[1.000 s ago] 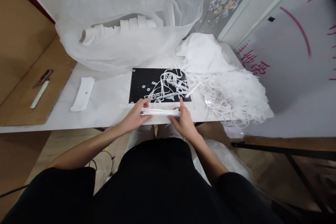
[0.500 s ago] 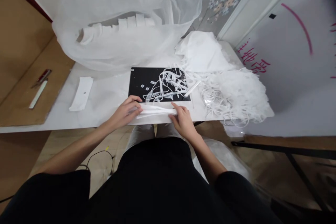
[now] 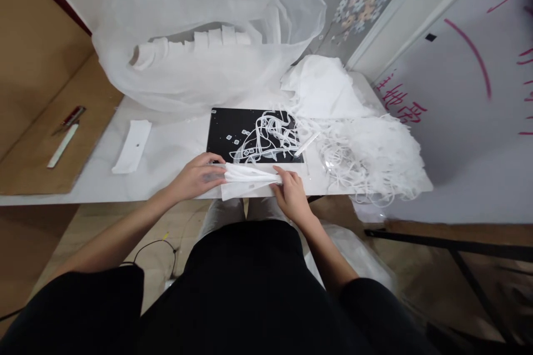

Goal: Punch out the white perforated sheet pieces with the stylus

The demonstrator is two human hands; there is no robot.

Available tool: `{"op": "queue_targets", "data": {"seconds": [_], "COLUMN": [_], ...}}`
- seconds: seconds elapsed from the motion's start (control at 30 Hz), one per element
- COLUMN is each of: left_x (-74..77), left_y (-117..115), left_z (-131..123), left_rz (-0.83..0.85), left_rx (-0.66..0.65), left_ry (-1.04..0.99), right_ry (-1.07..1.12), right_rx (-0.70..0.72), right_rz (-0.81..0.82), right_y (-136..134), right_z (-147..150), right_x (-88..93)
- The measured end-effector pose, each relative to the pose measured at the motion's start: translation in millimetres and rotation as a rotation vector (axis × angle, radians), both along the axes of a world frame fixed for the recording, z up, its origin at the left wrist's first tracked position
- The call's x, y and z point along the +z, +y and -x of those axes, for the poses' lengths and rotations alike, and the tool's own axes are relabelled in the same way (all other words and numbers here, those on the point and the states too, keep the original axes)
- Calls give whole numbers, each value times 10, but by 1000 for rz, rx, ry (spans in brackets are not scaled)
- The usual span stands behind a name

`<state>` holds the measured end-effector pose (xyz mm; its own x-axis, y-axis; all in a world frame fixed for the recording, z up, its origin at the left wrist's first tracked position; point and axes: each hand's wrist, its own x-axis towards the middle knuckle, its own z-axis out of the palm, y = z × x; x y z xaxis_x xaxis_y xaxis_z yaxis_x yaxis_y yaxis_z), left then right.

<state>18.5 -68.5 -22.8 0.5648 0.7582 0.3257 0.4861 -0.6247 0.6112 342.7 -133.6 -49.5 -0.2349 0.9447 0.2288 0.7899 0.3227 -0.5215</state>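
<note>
Vs. 1 s ago, the L hand [image 3: 192, 179] has slid left along the front edge of the desk [image 3: 170, 144], & the white strips [image 3: 250, 173] btwn the hands have fanned out at their L end, w/ one loose flap [image 3: 235, 191] drooping over that edge. On my remote feed the R hand [image 3: 292, 193] pinches the strips' R end btwn thumb & fingers; the L hand's fingers curve round the other end, thumb below, but I can't tell if they grip it. The strips are at the desk's front edge, just in front of the near edge of the black mat [image 3: 220, 130]. A white tangle [image 3: 280, 136] covers most of the mat's R half. I also see a lone white strip [image 3: 132, 150] nearer the desk's L end, a big translucent bag [image 3: 200, 77] along the back edge, & a stringy white heap [image 3: 378, 150] at the front R corner.
</note>
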Motion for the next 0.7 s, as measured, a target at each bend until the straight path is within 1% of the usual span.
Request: {"op": "queue_targets", "data": {"seconds": [0.1,0.27,0.4,0.6,0.7], "left_x": [-46,-43,-21,60,91], "left_y": [22,54,57,47,52], "left_z": [-39,-50,-44,-54,-94], "left_rz": [18,97,140,133,134], "left_rx": [16,-57,-54,-73,-61], "left_ry": [-13,-19,-34,16,8], "right_ry": [-13,-15,-25,7,24], "right_rx": [16,20,12,34,25], "right_rz": [-6,-36,-48,-52,-52], "right_y": [-10,-12,-13,-34,-32], "right_z": [-11,-11,-2,-15,-12], "right_x": [-10,-27,-33,-36,-30]}}
